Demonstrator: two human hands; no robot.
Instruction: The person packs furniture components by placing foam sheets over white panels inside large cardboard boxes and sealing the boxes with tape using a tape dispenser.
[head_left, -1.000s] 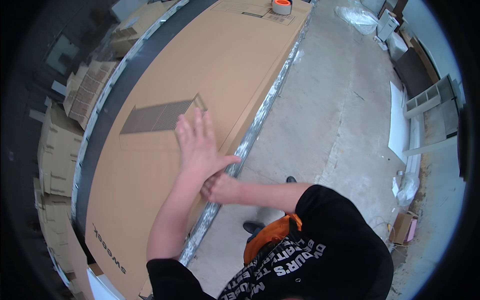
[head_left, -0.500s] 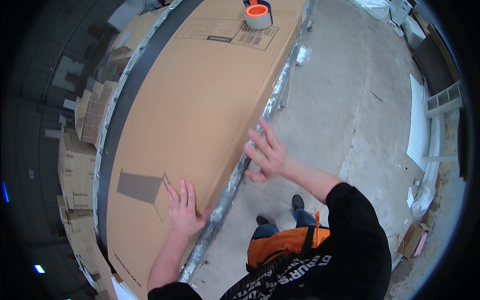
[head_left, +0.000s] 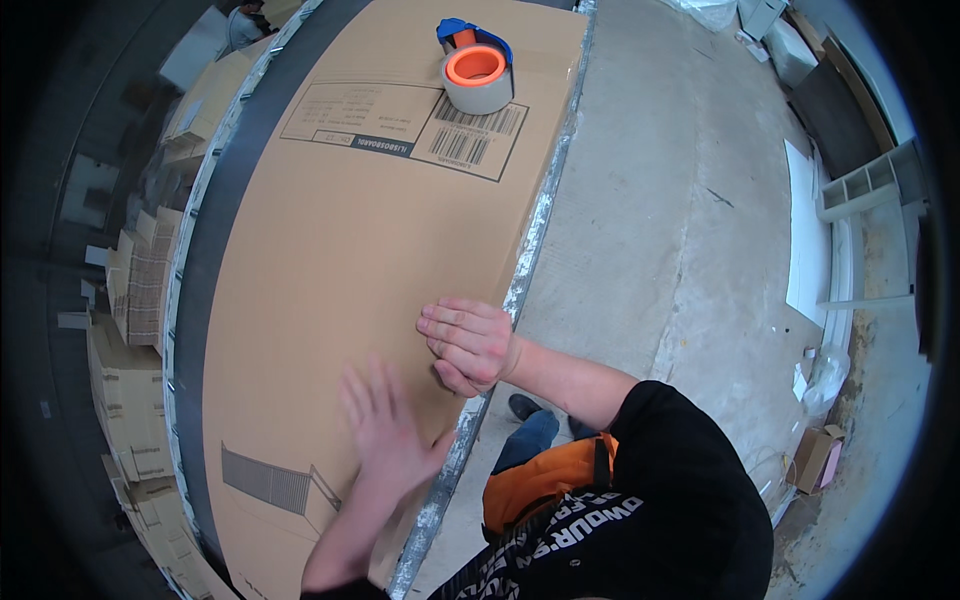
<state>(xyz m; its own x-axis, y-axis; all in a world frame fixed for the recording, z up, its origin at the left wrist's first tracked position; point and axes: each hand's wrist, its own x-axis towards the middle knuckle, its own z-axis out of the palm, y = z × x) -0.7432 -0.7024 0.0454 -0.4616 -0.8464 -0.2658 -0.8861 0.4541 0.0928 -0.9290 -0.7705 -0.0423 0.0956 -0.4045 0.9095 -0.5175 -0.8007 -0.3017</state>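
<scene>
A long, flat brown cardboard box (head_left: 345, 240) lies before me on a dark surface with a scuffed metal edge (head_left: 541, 220). My left hand (head_left: 390, 430) is over its near part, fingers spread and blurred by motion; nothing shows in it. Farther along, by the box's right side, my right hand (head_left: 470, 345) is closed, its fingers together and curled downward. No held thing shows there, though the palm is hidden. A tape dispenser (head_left: 478, 82) with a blue frame, an orange hub and grey tape rests on the far part of the box, beside a printed label.
Stacked cartons (head_left: 130, 390) stand beyond the left edge. A person (head_left: 245, 25) is at the far upper left. To the right is concrete floor (head_left: 640, 220), with a white panel (head_left: 805, 235), a white shelf frame (head_left: 870, 185) and a small open carton (head_left: 815, 458) along the wall.
My right hand has moved left from the metal edge to over the box, and its fingers have closed. My left hand is now blurred. The box and tape dispenser appear lower in view.
</scene>
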